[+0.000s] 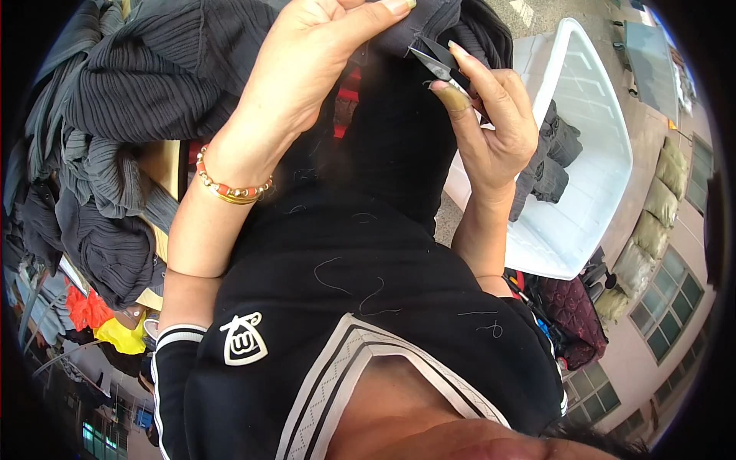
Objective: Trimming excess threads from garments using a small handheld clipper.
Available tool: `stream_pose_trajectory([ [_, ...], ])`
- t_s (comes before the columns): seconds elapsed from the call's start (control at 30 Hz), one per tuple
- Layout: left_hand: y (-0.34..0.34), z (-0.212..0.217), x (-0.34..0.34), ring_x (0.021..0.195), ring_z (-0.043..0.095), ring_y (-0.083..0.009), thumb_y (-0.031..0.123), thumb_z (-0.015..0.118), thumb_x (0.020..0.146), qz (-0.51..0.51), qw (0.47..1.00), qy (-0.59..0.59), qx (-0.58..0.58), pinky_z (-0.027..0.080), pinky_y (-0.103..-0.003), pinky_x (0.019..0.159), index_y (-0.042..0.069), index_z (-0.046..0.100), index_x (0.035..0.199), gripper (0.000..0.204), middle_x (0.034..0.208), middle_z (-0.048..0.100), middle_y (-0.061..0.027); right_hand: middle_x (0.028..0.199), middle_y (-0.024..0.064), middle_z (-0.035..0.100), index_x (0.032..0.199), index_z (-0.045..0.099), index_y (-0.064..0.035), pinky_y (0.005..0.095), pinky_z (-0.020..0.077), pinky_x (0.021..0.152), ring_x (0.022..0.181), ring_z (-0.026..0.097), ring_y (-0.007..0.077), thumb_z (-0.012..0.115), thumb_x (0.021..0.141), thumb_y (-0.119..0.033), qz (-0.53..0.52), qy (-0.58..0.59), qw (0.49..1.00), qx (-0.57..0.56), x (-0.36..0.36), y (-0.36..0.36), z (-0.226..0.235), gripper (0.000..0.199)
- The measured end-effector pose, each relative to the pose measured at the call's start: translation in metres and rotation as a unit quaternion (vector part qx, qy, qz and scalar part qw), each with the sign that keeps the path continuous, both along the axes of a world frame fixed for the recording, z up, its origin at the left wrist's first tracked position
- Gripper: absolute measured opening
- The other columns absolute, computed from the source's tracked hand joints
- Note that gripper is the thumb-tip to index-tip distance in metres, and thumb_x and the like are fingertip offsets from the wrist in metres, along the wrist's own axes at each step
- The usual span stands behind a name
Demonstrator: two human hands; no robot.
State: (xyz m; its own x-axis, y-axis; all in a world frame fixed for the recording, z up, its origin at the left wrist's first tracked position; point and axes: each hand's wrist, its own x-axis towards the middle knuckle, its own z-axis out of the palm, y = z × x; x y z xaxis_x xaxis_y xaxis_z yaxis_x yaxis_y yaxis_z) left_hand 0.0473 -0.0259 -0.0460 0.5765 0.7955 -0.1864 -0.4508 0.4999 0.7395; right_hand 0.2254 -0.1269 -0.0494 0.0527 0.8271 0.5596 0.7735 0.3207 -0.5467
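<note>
Near the top of the head view, my left hand [307, 54] pinches the edge of a dark grey garment [414, 31]. Between the thumb and fingers of my right hand [494, 115] is a pair of thread snips [438, 67], its two pointed blades spread apart. The blade tips are right beside the garment's edge, where a loose thread seems to show. Part of the snips is hidden in my palm. More ribbed dark grey cloth [153, 69] lies to the left of my left hand.
A white plastic tub [606, 153] stands to the right, with dark grey garments [548, 153] inside. Piled dark clothes [107, 238] fill the left side, near a red bag [86, 308] and a yellow bag [123, 335]. A quilted maroon cloth [567, 310] lies below the tub.
</note>
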Motion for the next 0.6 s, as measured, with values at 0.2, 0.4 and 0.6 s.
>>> stream_pose_trajectory([
  [0.2,0.004,-0.012,0.004,0.089,0.064,-0.0066,0.007,0.059,0.1,-0.001,1.0,0.001,-0.001,0.051,-0.021,0.084,-0.001,0.063,0.114,0.017,0.104,0.07,-0.0033,0.073,0.0033,0.059,0.113,0.075,-0.0068,0.024,0.042,0.053,0.06,0.055,0.0116,0.087,0.069,-0.008,0.006,0.005,1.0,-0.003,0.0,0.0,0.0,0.045],
  [0.4,-0.001,-0.005,0.001,0.089,0.064,-0.0061,0.007,0.06,0.099,0.005,1.0,0.002,-0.006,0.05,-0.021,0.083,0.0,0.063,0.114,0.017,0.102,0.069,-0.0024,0.071,0.0026,0.058,0.113,0.075,-0.0075,0.024,0.0415,0.052,0.059,0.054,0.0109,0.088,0.069,-0.01,-0.005,0.001,1.0,-0.002,0.0,0.002,-0.002,0.045],
  [0.6,0.0,-0.004,0.001,0.088,0.063,-0.0058,0.008,0.058,0.1,-0.009,1.0,0.005,0.009,0.05,-0.02,0.083,-0.001,0.064,0.115,0.018,0.102,0.069,-0.0019,0.07,0.0023,0.057,0.111,0.076,-0.0073,0.0242,0.0404,0.051,0.058,0.052,0.0105,0.087,0.069,-0.009,-0.01,-0.014,1.0,0.009,0.0,0.005,-0.002,0.043],
])
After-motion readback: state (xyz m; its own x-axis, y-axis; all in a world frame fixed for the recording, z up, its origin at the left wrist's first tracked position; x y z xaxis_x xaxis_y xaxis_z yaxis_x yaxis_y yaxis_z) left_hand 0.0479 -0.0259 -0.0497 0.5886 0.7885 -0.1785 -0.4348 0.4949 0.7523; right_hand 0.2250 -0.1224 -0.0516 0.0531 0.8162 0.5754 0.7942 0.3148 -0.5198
